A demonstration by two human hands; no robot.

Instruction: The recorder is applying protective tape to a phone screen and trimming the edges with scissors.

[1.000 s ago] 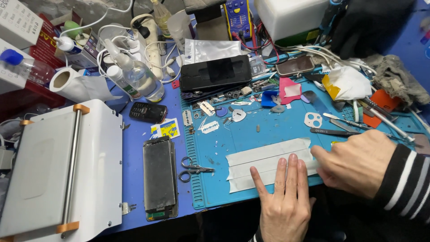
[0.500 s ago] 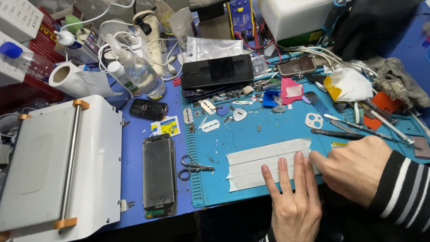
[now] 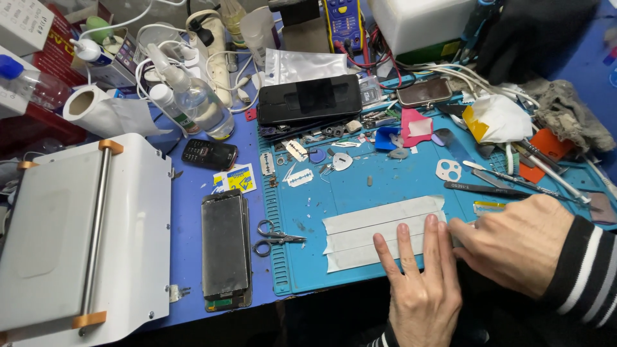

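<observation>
My left hand (image 3: 421, 283) lies flat, fingers together, pressing on the right part of several strips of grey tape (image 3: 366, 228) stuck across a blue work mat (image 3: 385, 186). My right hand (image 3: 517, 244), in a black-and-white striped sleeve, rests beside it with fingers curled down at the strips' right end; whether it holds anything is hidden. A small pair of scissors (image 3: 273, 236) lies left of the tape. A dismantled phone (image 3: 225, 249) lies further left, off the mat.
A white roller machine (image 3: 77, 238) fills the left side. A black phone (image 3: 312, 99) sits on a holder at the back. Tweezers and metal tools (image 3: 508, 183), razor blades (image 3: 299, 178), a small black phone (image 3: 209, 154), bottles (image 3: 193, 103) and cables crowd the bench.
My left hand has slid right along the tape strips, and my right hand has moved slightly right with it. The view has drifted a little.
</observation>
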